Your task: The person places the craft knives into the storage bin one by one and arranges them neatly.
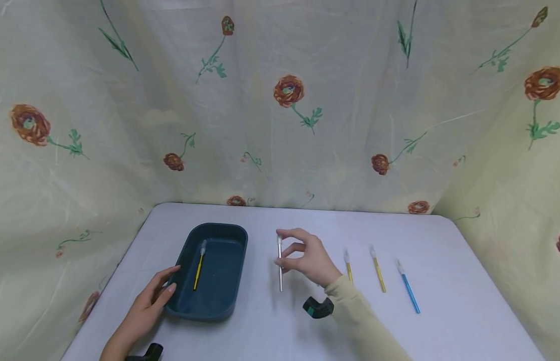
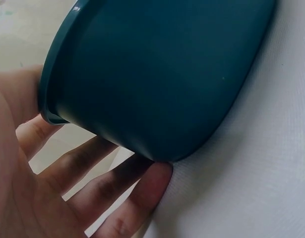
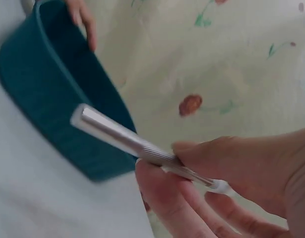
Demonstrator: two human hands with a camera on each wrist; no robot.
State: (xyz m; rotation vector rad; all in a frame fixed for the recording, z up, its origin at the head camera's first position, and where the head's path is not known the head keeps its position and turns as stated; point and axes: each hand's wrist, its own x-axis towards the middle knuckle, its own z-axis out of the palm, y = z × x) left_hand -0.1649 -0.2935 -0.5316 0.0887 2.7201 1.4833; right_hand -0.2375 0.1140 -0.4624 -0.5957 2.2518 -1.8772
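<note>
A silver craft knife [image 1: 280, 279] with a clear cap is pinched between the thumb and fingers of my right hand [image 1: 312, 258], held above the table to the right of a dark teal basin [image 1: 220, 298]. Its knurled grip and plain rear end show in the right wrist view, where the knife handle [image 3: 112, 131] points toward the basin wall. My left hand [image 1: 146, 303] grips the basin's left side, thumb over the rim and fingers against the outer wall [image 2: 142, 74]. Inside the basin lies a yellow craft knife [image 1: 198, 271] with a clear cap.
Right of my right arm lie two yellow craft knives, one partly behind the wrist [image 1: 348, 265] and one beside it [image 1: 379, 275], then a blue craft knife [image 1: 410, 291]. The white table [image 1: 460, 301] backs onto a flowered curtain [image 1: 343, 165].
</note>
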